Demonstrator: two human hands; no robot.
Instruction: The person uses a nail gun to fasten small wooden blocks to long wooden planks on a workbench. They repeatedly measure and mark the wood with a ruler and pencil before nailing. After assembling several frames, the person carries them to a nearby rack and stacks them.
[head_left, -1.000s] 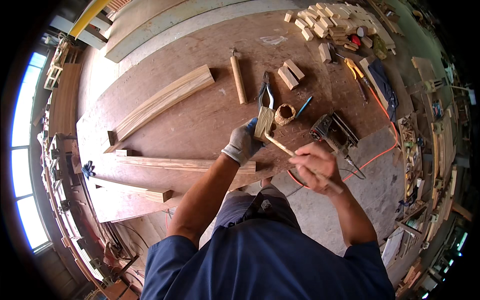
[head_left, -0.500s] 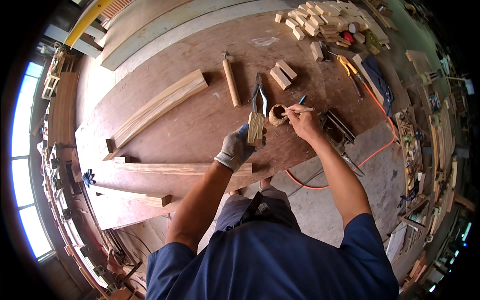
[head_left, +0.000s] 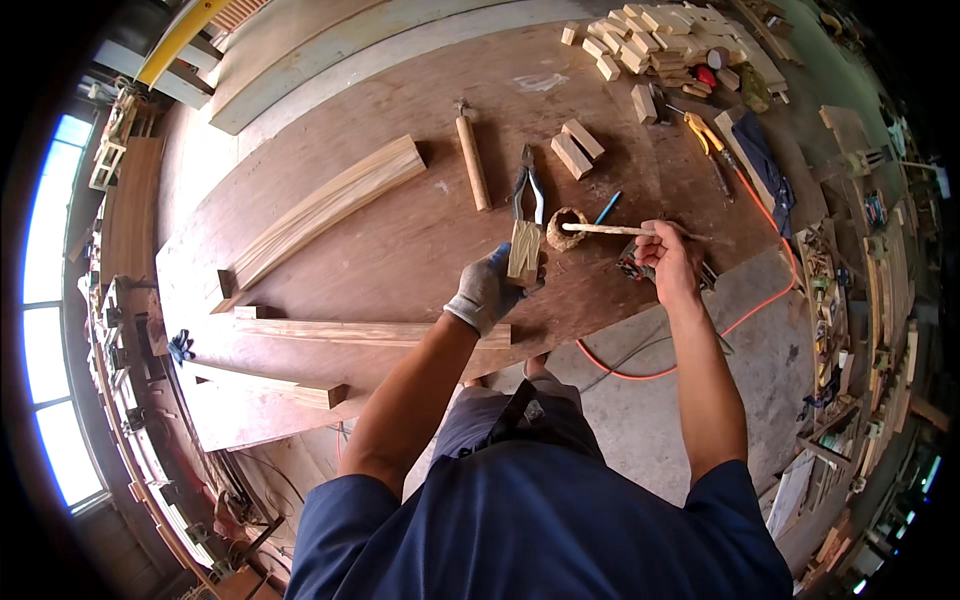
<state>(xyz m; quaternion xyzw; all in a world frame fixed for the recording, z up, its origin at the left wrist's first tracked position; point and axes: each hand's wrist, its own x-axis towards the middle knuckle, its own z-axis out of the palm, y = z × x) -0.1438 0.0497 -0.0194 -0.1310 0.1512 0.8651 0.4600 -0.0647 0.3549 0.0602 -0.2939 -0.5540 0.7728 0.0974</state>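
Note:
In its grey and blue work glove, my left hand (head_left: 482, 292) grips a short pale wooden block (head_left: 524, 248) above the table. My bare right hand (head_left: 668, 262) is closed round the end of a thin pale stick (head_left: 612, 229). The stick lies almost level, its left tip at the mouth of a small round pot (head_left: 554, 240) with a rough, crusted rim. What the pot contains is too dark to make out. Just beyond the block rests a pair of pliers (head_left: 528, 178). A blue pen-like stick (head_left: 608, 207) lies beside the pot.
A hammer (head_left: 472, 165), two short blocks (head_left: 572, 156) and long timber pieces (head_left: 330, 220) lie on the brown table (head_left: 400, 270). Many cut blocks (head_left: 650, 40) are heaped at the far right. A yellow-handled air gun (head_left: 704, 132) trails an orange hose (head_left: 770, 290) over the right edge.
My right hand has moved right, away from the pot, and now more of the stick shows. My left hand still holds the wooden block. The whole view has shifted slightly.

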